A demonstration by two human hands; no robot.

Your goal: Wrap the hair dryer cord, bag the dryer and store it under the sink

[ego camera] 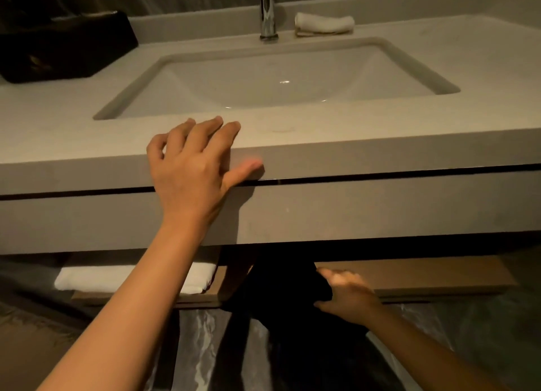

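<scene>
My right hand (348,298) grips a black bag (281,285), its contents hidden but presumably the dryer, just below the sink (281,77) at the front edge of the lower shelf (424,276). My left hand (193,168) lies open, fingers spread, on the counter's front edge (380,153) before the sink — bracing me. A folded white towel (131,278) sits under the sink, left. I'd slide the bag well back — level, so it can't slip off.

Dim warm light, wide-angle edge bowing
</scene>
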